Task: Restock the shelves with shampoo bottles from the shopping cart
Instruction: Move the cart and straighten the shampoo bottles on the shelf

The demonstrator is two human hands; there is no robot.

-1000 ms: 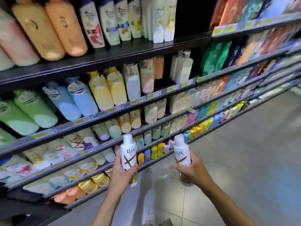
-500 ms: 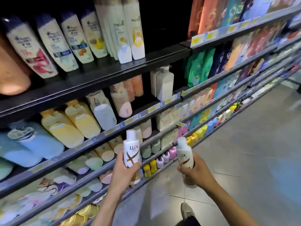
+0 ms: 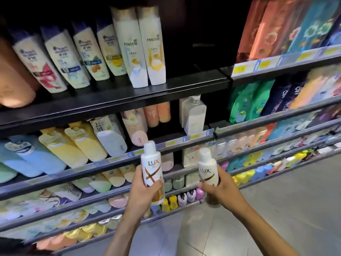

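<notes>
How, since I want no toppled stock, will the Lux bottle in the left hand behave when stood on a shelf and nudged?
Probably tippy: the Lux bottle is tall and narrow. Likely stiff, since the left hand wraps it without visible denting. Its glossy surface may be a bit slippery.

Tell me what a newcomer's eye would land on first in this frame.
First, a white LUX bottle gripped by the left hand and a second LUX bottle gripped by the right hand. Both are upright in the lower middle, in front of the shelves. Next comes the pair of Pantene bottles standing on the black shelf at upper centre, with dark space to their right.
</notes>
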